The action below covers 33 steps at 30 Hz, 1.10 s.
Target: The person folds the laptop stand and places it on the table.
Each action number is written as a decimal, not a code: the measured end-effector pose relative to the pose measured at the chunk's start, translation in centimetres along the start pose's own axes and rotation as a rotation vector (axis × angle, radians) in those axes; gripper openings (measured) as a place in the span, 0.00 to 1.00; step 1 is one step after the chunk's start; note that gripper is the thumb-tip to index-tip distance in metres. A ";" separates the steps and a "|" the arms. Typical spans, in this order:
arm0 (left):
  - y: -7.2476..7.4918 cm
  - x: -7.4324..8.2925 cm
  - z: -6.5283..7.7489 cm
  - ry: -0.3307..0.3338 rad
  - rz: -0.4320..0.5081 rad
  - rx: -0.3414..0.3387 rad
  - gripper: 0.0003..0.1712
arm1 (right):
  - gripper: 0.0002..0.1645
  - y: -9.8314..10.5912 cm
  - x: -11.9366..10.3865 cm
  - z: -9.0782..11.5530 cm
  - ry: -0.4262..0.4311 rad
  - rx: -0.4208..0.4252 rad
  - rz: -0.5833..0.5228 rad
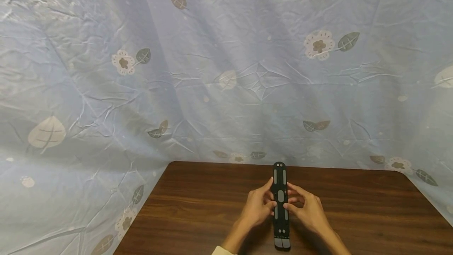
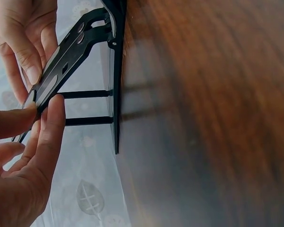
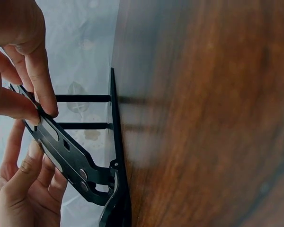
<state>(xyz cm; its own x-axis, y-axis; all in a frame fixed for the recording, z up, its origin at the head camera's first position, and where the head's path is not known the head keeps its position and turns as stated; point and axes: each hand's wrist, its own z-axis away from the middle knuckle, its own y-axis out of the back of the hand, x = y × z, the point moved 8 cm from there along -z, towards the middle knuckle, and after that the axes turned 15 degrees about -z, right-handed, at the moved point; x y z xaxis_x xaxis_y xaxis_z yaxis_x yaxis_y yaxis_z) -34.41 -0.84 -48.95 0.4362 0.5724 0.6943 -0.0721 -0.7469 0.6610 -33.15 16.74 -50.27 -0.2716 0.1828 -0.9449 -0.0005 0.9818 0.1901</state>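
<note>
A black folding laptop stand (image 1: 280, 186) with grey pads stands on the table, its long axis pointing away from me. In the left wrist view its upper arms (image 2: 61, 71) slope up from a hinge, and two thin struts (image 2: 87, 94) prop them above the flat base (image 2: 116, 99). My left hand (image 1: 257, 206) pinches the raised part from the left, thumb on top and fingers along the edge. From the right, my right hand (image 1: 307, 208) pinches the same part. Both grips show again in the right wrist view, the right hand (image 3: 31, 66) above the left hand (image 3: 31, 189).
The brown wood-grain table (image 1: 198, 200) has rounded far corners. Behind it and along its sides hangs a pale blue cloth (image 1: 212, 42) printed with leaves and flowers, close to the table's far edge.
</note>
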 end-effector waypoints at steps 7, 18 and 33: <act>-0.1 -0.4 0.4 0.048 0.076 -0.075 0.41 | 0.38 0.2 -0.2 -0.1 0.008 0.002 0.021; 0.5 0.0 2.3 0.069 -0.042 -0.212 0.33 | 0.35 1.9 -1.8 -0.7 0.106 -0.019 0.010; -0.7 -0.2 6.4 0.188 0.011 -0.428 0.30 | 0.32 2.4 -3.3 -3.8 0.139 -0.135 -0.140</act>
<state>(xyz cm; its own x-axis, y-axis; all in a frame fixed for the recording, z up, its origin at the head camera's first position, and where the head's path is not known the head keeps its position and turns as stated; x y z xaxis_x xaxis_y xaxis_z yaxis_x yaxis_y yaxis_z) -28.70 -2.62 -51.36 0.2665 0.6463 0.7151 -0.4566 -0.5687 0.6842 -35.92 18.29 -45.70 -0.3896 0.0278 -0.9206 -0.1736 0.9794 0.1030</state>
